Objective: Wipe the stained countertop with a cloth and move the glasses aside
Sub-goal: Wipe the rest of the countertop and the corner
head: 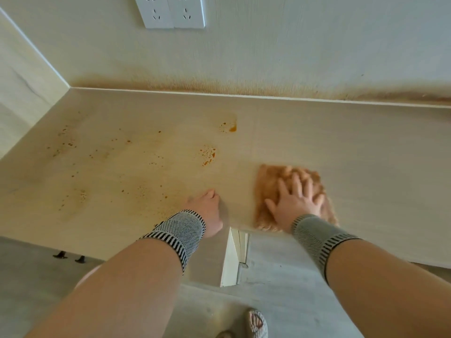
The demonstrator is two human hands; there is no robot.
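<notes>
Right grip (296, 202) presses cloth (266, 184) (fingers spread).

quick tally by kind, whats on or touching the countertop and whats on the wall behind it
hands: 2, left hand resting on the countertop, right hand pressing the cloth
orange cloth: 1
wrist supports: 2, left, right
wall sockets: 2
glasses: 0 in view
total: 7
</notes>
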